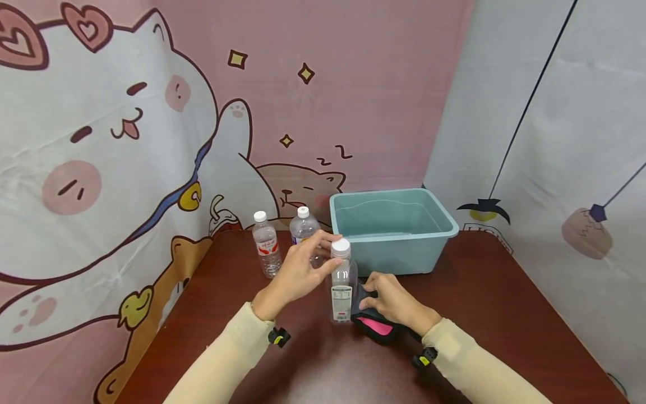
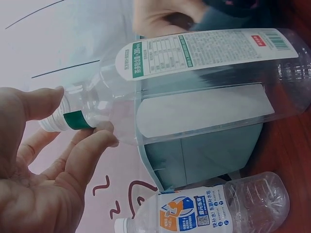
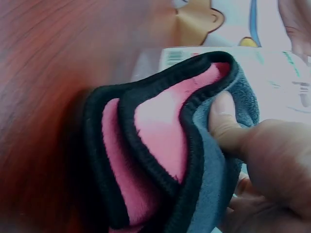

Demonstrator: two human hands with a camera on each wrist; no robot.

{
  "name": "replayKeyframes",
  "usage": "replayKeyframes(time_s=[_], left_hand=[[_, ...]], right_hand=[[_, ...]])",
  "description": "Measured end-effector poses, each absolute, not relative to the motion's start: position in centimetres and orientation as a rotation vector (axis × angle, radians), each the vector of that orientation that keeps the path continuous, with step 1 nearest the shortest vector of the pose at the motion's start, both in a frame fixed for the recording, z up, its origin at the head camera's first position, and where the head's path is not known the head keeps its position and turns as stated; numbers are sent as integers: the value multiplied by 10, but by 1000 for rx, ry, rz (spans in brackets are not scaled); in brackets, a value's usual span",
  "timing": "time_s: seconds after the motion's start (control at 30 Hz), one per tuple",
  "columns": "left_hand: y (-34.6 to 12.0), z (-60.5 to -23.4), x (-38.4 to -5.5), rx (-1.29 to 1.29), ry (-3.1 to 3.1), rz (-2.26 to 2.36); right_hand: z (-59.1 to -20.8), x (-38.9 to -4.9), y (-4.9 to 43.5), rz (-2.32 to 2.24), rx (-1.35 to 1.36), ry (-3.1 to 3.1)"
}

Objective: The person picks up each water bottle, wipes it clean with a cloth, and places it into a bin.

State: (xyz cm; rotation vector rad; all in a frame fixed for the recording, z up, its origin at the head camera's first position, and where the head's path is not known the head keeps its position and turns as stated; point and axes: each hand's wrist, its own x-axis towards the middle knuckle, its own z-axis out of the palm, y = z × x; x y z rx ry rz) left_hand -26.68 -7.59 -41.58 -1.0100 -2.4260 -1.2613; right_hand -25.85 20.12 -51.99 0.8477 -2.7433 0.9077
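A clear plastic bottle with a white cap and a white label stands upright on the table. My left hand grips it by the neck, just under the cap, thumb on one side and fingers on the other, as the left wrist view shows. Close beside the bottle's lower part, my right hand pinches a folded cloth, grey outside, pink inside, with black edging. In the right wrist view the thumb presses on the cloth's grey side, and the other fingers are mostly hidden behind it. The cloth overlaps the bottle's label in that view.
A light blue-green plastic bin stands behind the bottle, toward the back right. Two more clear bottles are at the back left: one with a red-and-white label, another with a blue-and-orange label. The dark red-brown table meets cartoon-printed curtains.
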Motion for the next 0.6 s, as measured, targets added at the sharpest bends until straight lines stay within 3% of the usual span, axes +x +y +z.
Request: replayKeyframes(time_s=[0.33,0.6], left_hand=[[-80,-415,-267,-1014,-2417,-1273],[-81,-414,-266,-1016,-2418,-1251]], right_hand=[[-531,-259,187,726,934,-2734],[-530,-257,192,871,855,-2755]])
